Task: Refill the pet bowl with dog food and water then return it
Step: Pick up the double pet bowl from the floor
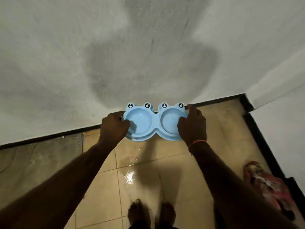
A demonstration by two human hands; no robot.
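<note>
Above bare feet (151, 212) on the wet tiled floor (165, 187), the left hand (113, 128) and right hand (193, 124) grip opposite ends of the empty blue pet bowl (155, 123) by the wall (115, 55); it looks light, rigid, perhaps slippery plastic, best held by its rims.

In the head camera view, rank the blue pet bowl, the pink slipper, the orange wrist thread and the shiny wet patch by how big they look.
1. Blue pet bowl
2. Pink slipper, nearer the camera and blurred, so only roughly second
3. Shiny wet patch
4. Orange wrist thread
</note>
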